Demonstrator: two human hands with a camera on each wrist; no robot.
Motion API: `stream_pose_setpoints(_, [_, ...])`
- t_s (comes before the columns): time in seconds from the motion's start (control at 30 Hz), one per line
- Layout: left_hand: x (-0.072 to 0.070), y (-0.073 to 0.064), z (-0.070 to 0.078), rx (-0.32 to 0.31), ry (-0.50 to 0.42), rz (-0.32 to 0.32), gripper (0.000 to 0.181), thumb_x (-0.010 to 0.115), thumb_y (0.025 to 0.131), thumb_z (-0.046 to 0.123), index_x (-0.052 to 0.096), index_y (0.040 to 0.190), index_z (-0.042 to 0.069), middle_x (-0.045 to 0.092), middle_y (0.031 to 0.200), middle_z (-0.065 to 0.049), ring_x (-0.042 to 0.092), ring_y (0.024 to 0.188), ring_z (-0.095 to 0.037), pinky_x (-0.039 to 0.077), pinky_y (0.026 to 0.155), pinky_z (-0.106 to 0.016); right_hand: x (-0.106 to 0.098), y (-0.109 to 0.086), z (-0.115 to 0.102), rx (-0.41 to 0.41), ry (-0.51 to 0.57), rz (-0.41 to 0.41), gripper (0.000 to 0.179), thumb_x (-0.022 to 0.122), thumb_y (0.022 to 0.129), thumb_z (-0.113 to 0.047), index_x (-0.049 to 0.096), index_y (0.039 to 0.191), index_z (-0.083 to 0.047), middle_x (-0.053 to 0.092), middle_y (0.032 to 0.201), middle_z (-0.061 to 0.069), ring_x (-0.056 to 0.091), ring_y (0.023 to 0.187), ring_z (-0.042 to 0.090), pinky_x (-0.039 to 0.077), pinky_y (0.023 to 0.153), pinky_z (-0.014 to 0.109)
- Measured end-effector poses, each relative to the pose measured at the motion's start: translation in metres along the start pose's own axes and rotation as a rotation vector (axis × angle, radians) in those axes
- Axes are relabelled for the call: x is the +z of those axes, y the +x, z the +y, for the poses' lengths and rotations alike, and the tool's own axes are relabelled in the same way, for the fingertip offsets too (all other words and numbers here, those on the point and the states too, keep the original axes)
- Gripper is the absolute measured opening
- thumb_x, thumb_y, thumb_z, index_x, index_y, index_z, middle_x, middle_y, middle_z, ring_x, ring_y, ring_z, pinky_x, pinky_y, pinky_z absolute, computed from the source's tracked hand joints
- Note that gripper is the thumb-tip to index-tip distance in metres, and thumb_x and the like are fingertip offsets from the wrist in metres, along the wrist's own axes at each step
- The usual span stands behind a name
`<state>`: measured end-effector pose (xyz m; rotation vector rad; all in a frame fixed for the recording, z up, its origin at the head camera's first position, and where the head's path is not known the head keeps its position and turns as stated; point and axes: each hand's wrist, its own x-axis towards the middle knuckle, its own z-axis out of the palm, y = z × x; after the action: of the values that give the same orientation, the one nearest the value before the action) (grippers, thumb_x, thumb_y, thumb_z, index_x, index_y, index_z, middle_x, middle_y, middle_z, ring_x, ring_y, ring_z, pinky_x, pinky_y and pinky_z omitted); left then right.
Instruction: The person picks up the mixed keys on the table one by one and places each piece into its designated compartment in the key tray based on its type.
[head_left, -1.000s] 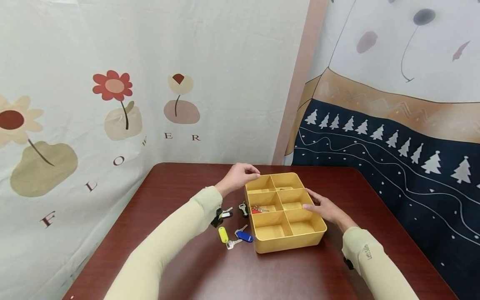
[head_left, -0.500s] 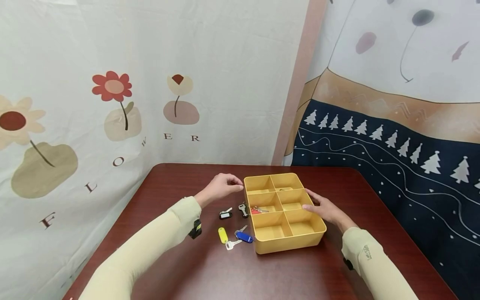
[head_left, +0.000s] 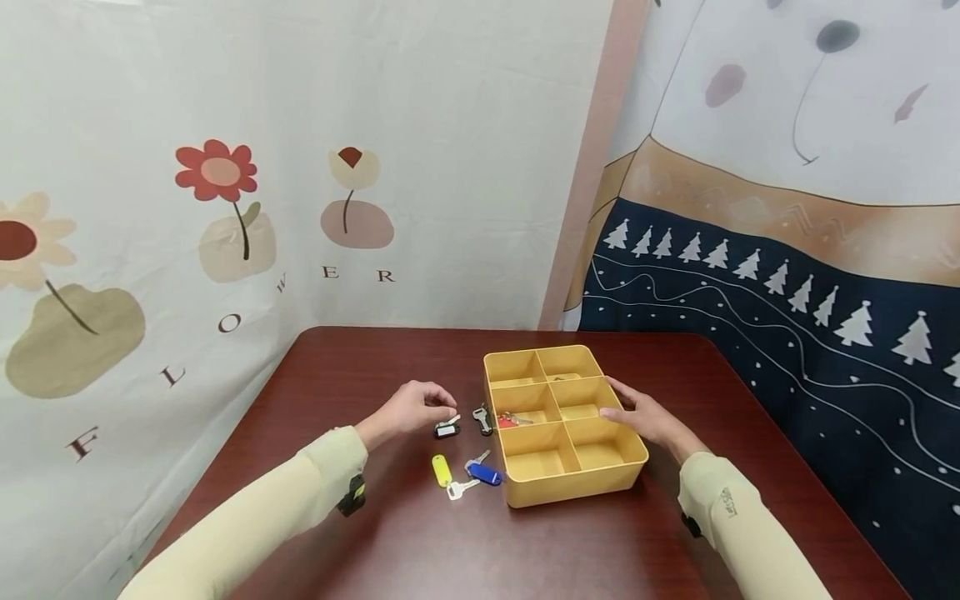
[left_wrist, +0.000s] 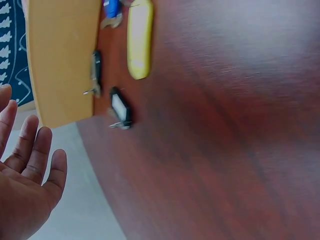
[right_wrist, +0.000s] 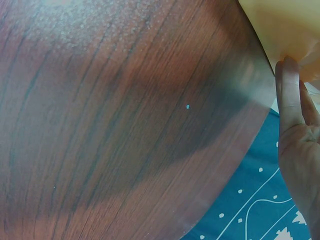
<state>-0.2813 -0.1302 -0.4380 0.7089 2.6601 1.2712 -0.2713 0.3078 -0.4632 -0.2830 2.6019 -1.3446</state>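
My left hand (head_left: 411, 408) is over the table's left part, fingers loosely bent, nothing visible between them. Its fingertips come close to a key with a black-framed, white-label tag (head_left: 447, 430). A second key with a black tag (head_left: 483, 420) lies by the wall of a yellow six-compartment box (head_left: 577, 485). Nearer the front are a yellow key tag (head_left: 441, 471) with a key and a blue-tagged key (head_left: 484, 474). A red-tagged key (head_left: 510, 421) sits in the middle-left compartment. My right hand (head_left: 647, 418) rests at the box's right side, fingers straight along the outer wall, thumb at the rim.
The dark red table (head_left: 390, 533) ends at rounded far corners. Behind it hang a pale flower-print cloth (head_left: 465, 167) and a dark blue tree-print cloth (head_left: 750, 317). Something small lies in the box's far-right compartment, partly hidden by a divider.
My left hand has left the box's far-left corner, moving left and toward me to the black-framed tag. The right hand stays at the box.
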Motion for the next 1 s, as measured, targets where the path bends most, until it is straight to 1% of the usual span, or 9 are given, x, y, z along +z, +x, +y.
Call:
stream_pose_setpoints(0.07, [0.003, -0.005, -0.005, 0.01, 0.003, -0.012, 0.012, 0.075, 0.087, 0.013, 0.075, 0.096, 0.005, 0.069, 0.088, 0.001, 0.058, 0.077, -0.015, 0.047, 0.066, -0.028, 0.0, 0.0, 0.001, 0.008, 0.0, 0.006, 0.077, 0.065, 0.098, -0.03, 0.022, 0.158, -0.007, 0.033, 0.154, 0.026, 0.038, 0.137, 0.041, 0.035, 0.108, 0.054])
stream_pose_setpoints(0.13, [0.005, -0.011, -0.009, 0.003, 0.004, -0.021, 0.012, 0.076, 0.087, 0.013, 0.075, 0.095, 0.005, 0.069, 0.087, 0.002, 0.057, 0.076, -0.015, 0.046, 0.065, -0.028, 0.0, 0.0, 0.002, 0.009, -0.001, 0.003, 0.076, 0.064, 0.098, -0.029, 0.022, 0.158, -0.008, 0.033, 0.153, 0.026, 0.038, 0.136, 0.041, 0.035, 0.108, 0.054])
stream_pose_setpoints(0.27, [0.009, -0.024, -0.017, 0.025, -0.009, -0.046, 0.013, 0.077, 0.086, 0.012, 0.074, 0.095, 0.003, 0.069, 0.089, 0.002, 0.058, 0.079, -0.016, 0.047, 0.067, -0.027, 0.001, 0.001, 0.001, 0.024, 0.0, 0.002, 0.075, 0.064, 0.098, -0.028, 0.022, 0.158, -0.008, 0.034, 0.153, 0.026, 0.039, 0.136, 0.04, 0.035, 0.108, 0.054])
stream_pose_setpoints(0.47, [0.017, -0.037, -0.026, 0.098, 0.019, -0.092, 0.011, 0.077, 0.086, 0.013, 0.076, 0.094, 0.005, 0.068, 0.093, 0.005, 0.057, 0.087, -0.014, 0.046, 0.078, -0.029, 0.001, -0.001, -0.002, 0.035, 0.005, 0.008, 0.077, 0.066, 0.097, -0.03, 0.023, 0.158, -0.009, 0.034, 0.154, 0.026, 0.04, 0.135, 0.04, 0.035, 0.107, 0.055])
stream_pose_setpoints(0.6, [0.025, -0.044, -0.031, 0.143, -0.005, -0.134, 0.008, 0.076, 0.086, 0.011, 0.076, 0.092, 0.005, 0.068, 0.092, 0.004, 0.059, 0.085, -0.011, 0.048, 0.079, -0.031, 0.001, -0.003, -0.003, 0.013, 0.007, 0.009, 0.079, 0.066, 0.096, -0.031, 0.023, 0.158, -0.008, 0.034, 0.153, 0.026, 0.041, 0.134, 0.04, 0.036, 0.107, 0.055])
stream_pose_setpoints(0.7, [0.03, -0.048, -0.034, 0.183, -0.013, -0.157, 0.004, 0.076, 0.085, 0.008, 0.076, 0.089, 0.008, 0.068, 0.091, 0.003, 0.059, 0.084, -0.009, 0.05, 0.079, -0.032, 0.001, -0.003, -0.002, 0.003, 0.008, 0.007, 0.079, 0.066, 0.097, -0.032, 0.023, 0.158, -0.007, 0.034, 0.153, 0.027, 0.041, 0.134, 0.041, 0.035, 0.107, 0.055])
stream_pose_setpoints(0.8, [0.034, -0.051, -0.037, 0.219, 0.006, -0.151, 0.005, 0.076, 0.083, 0.007, 0.075, 0.085, 0.011, 0.068, 0.091, 0.003, 0.059, 0.084, -0.01, 0.05, 0.079, -0.034, 0.001, -0.002, -0.003, 0.01, 0.006, 0.008, 0.079, 0.066, 0.096, -0.032, 0.023, 0.158, -0.007, 0.034, 0.153, 0.026, 0.04, 0.134, 0.041, 0.034, 0.108, 0.055])
stream_pose_setpoints(0.87, [0.035, -0.052, -0.038, 0.248, 0.031, -0.143, 0.007, 0.077, 0.083, 0.006, 0.075, 0.085, 0.013, 0.068, 0.091, 0.003, 0.06, 0.085, -0.013, 0.05, 0.079, -0.035, 0.001, -0.002, -0.003, 0.023, 0.011, 0.012, 0.078, 0.066, 0.096, -0.032, 0.024, 0.158, -0.008, 0.034, 0.153, 0.026, 0.04, 0.135, 0.04, 0.033, 0.108, 0.055])
stream_pose_setpoints(1.0, [0.037, -0.052, -0.039, 0.297, 0.098, -0.142, 0.007, 0.078, 0.082, 0.009, 0.075, 0.085, 0.014, 0.068, 0.093, 0.004, 0.06, 0.089, -0.014, 0.048, 0.081, -0.032, 0.001, -0.002, -0.003, 0.044, 0.019, 0.017, 0.076, 0.065, 0.097, -0.029, 0.024, 0.158, -0.01, 0.034, 0.154, 0.025, 0.039, 0.135, 0.04, 0.032, 0.109, 0.056])
